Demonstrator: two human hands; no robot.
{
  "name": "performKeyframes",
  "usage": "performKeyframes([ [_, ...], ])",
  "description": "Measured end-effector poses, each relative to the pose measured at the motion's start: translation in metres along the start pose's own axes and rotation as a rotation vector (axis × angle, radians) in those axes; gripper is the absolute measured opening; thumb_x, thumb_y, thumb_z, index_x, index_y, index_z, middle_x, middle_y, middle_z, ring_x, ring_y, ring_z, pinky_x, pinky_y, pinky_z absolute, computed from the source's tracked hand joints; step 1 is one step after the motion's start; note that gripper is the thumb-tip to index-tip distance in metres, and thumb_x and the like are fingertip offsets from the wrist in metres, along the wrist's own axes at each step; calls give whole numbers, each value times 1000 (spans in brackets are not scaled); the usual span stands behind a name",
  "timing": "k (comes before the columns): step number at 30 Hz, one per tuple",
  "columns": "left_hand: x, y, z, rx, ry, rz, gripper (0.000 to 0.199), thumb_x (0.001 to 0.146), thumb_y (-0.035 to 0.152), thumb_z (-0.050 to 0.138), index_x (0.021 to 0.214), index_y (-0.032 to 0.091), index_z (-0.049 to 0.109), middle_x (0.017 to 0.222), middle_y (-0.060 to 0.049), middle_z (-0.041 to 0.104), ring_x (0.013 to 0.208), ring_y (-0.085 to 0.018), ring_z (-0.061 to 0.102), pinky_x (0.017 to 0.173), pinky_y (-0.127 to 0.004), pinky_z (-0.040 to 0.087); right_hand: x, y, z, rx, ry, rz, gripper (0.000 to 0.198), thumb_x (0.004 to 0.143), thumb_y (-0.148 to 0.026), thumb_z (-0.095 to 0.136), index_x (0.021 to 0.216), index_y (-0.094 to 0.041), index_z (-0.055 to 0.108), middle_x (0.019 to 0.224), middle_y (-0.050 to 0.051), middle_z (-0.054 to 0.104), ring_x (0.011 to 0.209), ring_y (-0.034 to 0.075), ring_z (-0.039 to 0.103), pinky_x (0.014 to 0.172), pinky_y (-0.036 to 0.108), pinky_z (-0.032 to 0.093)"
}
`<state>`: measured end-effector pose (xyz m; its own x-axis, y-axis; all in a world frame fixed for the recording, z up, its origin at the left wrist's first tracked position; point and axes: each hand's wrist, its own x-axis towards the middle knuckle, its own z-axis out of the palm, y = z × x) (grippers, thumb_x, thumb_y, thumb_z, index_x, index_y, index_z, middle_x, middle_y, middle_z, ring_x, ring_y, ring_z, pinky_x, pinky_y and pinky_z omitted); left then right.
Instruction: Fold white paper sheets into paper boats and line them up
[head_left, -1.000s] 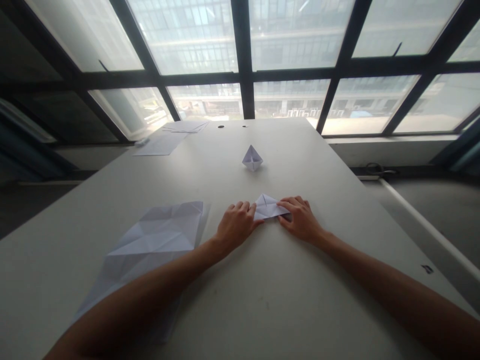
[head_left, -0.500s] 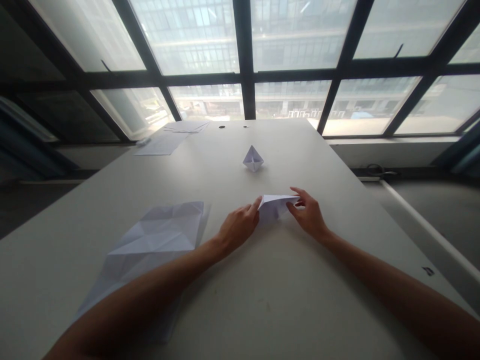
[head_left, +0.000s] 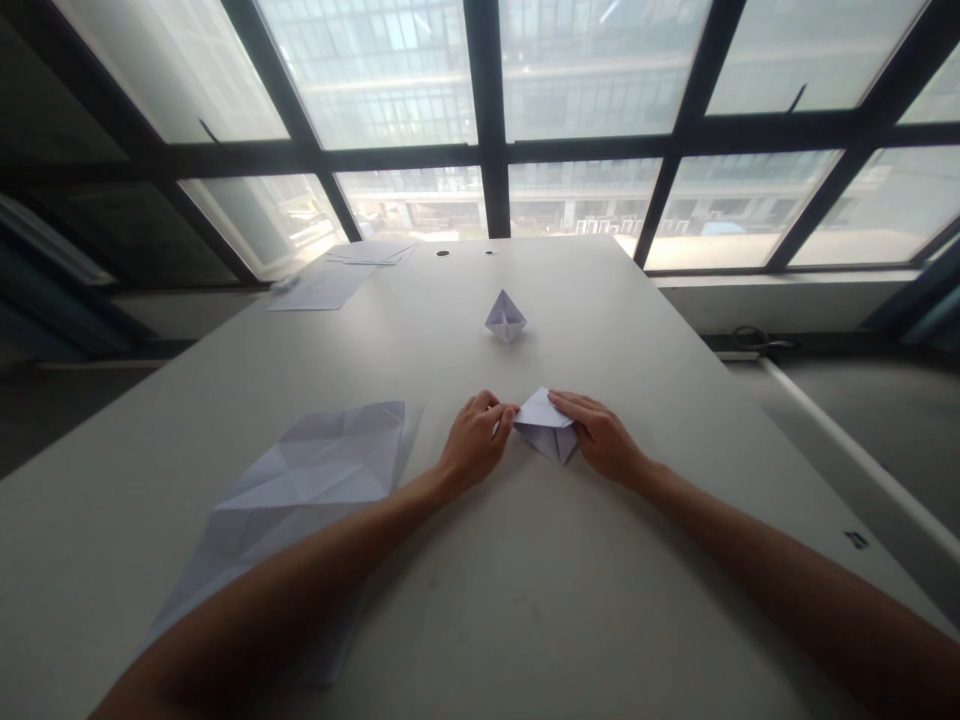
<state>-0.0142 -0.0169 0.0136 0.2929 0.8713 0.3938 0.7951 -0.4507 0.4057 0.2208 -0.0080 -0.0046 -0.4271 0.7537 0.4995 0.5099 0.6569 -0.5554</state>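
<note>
Between my hands is a piece of folded white paper (head_left: pixel 546 420), with a flap on top and a point facing me. My left hand (head_left: pixel 478 432) pinches its left corner between thumb and fingers. On the right side, my right hand (head_left: pixel 604 432) has its fingers on the upper face and grips the edge, its thumb mostly hidden. Beyond them a small folded paper boat (head_left: pixel 506 318) stands upright on the white table (head_left: pixel 600 600). Left of my left forearm lies a creased paper sheet (head_left: pixel 315 460), partly covered by the arm.
At the far left of the table lie several flat paper sheets (head_left: pixel 319 288). Two dark round holes (head_left: pixel 442 253) are near the far edge. A small dark mark (head_left: pixel 856 540) is close to the right edge. Large windows (head_left: pixel 405 200) rise behind the table.
The folded paper has turned and tilted so its flap and front point show. My right hand has moved from holding its edge to lying over its right side; my left hand has shifted slightly left.
</note>
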Motion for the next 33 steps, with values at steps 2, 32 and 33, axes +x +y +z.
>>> performKeyframes([
  [2,0,-1,0,35,19,23,39,102,36,36,112,22,71,108,-8,62,102,-22,59,97,-40,47,-1,1,1,-66,-112,-15,57,87,-3,37,139,-21,55,144,8,53,136,21,46,115,44,35],
  [32,0,-6,6,29,-191,225,34,99,37,45,121,23,67,132,-6,62,127,-21,54,114,-39,35,-2,-10,-4,-326,-484,-62,65,99,-43,37,156,-16,21,161,11,21,149,25,16,122,50,9],
  [33,-1,-7,7,43,-208,234,38,98,38,46,130,22,60,139,-7,57,132,-22,49,115,-39,33,-2,-11,-4,-316,-488,-78,66,99,-43,38,156,-16,19,161,11,21,149,24,16,122,49,8],
])
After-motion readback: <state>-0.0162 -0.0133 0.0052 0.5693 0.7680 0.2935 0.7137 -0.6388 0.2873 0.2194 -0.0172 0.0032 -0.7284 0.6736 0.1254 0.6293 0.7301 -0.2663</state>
